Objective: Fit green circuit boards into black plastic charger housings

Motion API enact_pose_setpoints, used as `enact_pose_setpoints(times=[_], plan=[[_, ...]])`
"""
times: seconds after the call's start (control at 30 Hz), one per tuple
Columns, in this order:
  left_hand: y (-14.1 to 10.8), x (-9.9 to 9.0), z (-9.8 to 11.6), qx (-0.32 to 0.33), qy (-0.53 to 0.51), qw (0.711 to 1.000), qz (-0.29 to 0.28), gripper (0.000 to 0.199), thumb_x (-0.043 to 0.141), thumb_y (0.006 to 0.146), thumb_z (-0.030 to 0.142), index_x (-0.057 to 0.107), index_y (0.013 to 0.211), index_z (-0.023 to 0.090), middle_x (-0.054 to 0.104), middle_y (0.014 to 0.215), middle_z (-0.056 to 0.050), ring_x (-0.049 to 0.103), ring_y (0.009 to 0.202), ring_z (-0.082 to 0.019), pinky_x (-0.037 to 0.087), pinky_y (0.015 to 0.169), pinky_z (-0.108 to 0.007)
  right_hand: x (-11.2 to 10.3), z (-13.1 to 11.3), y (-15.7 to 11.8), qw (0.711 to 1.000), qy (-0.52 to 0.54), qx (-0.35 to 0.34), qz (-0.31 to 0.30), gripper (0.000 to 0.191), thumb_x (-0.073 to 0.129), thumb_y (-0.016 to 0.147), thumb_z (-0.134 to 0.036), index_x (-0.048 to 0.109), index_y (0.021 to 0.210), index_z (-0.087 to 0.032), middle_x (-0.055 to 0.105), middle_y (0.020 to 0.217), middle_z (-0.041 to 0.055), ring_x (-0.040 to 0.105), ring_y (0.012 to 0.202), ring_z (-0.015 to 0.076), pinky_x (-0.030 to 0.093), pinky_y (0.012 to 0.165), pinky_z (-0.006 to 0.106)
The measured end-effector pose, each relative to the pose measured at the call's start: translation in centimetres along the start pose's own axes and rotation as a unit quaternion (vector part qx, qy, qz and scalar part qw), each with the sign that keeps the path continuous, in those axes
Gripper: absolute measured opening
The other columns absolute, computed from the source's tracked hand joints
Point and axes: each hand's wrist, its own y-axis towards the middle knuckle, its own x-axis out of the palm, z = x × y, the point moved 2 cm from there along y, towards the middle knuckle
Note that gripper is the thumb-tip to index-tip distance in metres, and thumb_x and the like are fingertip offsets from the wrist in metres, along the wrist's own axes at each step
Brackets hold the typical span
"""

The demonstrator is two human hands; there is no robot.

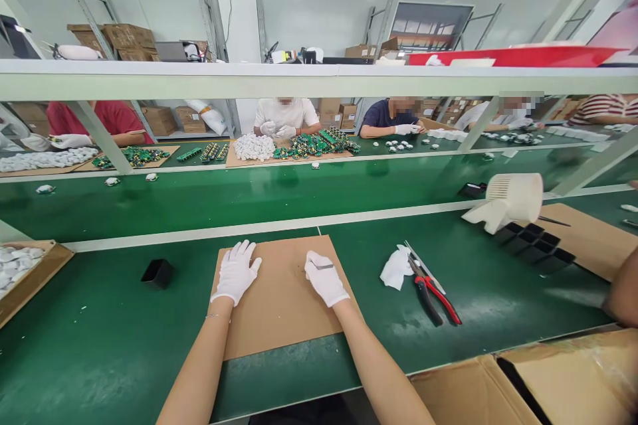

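A flat sheet of brown cardboard (pixel 279 299) lies on the green table in front of me. My left hand (pixel 237 272), in a white glove, rests palm down on its left side with the fingers apart and nothing held. On the right side of the sheet is my right hand (pixel 323 277), also gloved, its fingers curled round a thin grey metal tool (pixel 325 267), perhaps tweezers. Right of the sheet lie red and black pliers (pixel 436 299), a thin metal tool beside them and a crumpled white cloth (pixel 397 267). A small black box (pixel 157 273) stands to the left.
A white fan (pixel 513 199) and several black boxes (pixel 535 246) stand at the right. A tray of white parts (pixel 34 285) is at the far left. Cardboard boxes (pixel 573 372) sit at the lower right. Other people work across the green belt (pixel 199 202).
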Motion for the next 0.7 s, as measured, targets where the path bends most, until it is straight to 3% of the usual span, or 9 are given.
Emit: enact_pose_setpoints(times=[0.13,0.27,0.37,0.53,0.7], plan=[[0.0,0.1,0.0,0.003,-0.001,1.000,0.006,0.052,0.040,0.091,0.039,0.045,0.137,0.016,0.040,0.148,-0.010,0.034,0.138,-0.027,0.023,0.115,-0.045,-0.8,-0.3,0.5,0.998,0.034,0.005,0.061,0.008,0.042,0.079,-0.029,0.044,0.074,-0.022,0.047,0.063,-0.0047,0.044,0.056,0.0116,0.036,0.053,0.023],[0.0,0.1,0.0,0.007,-0.002,1.000,0.009,0.052,0.040,0.091,0.040,0.045,0.137,0.016,0.042,0.147,-0.010,0.034,0.137,-0.028,0.024,0.115,-0.045,-1.7,-0.3,1.1,0.992,0.048,0.012,0.118,0.017,0.046,0.081,-0.035,0.052,0.087,-0.021,0.057,0.075,0.0008,0.050,0.061,0.0138,0.042,0.057,0.026],[0.0,0.1,-0.1,0.009,-0.002,1.000,0.012,0.052,0.040,0.091,0.039,0.046,0.137,0.016,0.041,0.147,-0.011,0.034,0.138,-0.027,0.024,0.114,-0.044,-1.8,0.1,1.5,0.993,0.035,0.015,0.109,0.025,0.044,0.085,-0.038,0.060,0.084,-0.018,0.063,0.076,0.0040,0.054,0.062,0.0149,0.043,0.058,0.027],[0.0,0.1,-0.2,0.011,-0.002,1.000,0.005,0.052,0.038,0.091,0.041,0.045,0.137,0.016,0.041,0.147,-0.011,0.033,0.138,-0.027,0.024,0.114,-0.044,-0.9,0.9,1.8,0.998,-0.034,-0.001,0.052,0.031,0.048,0.091,-0.039,0.060,0.071,-0.017,0.059,0.063,-0.0008,0.052,0.054,0.0110,0.044,0.058,0.026],[0.0,0.0,-0.2,0.011,-0.001,1.000,0.002,0.053,0.037,0.091,0.040,0.045,0.137,0.015,0.039,0.148,-0.010,0.032,0.139,-0.027,0.023,0.115,-0.044,-0.4,2.1,2.0,0.993,-0.113,-0.008,0.030,0.029,0.051,0.094,-0.040,0.060,0.084,-0.015,0.061,0.075,-0.0011,0.058,0.067,0.0107,0.050,0.069,0.029]])
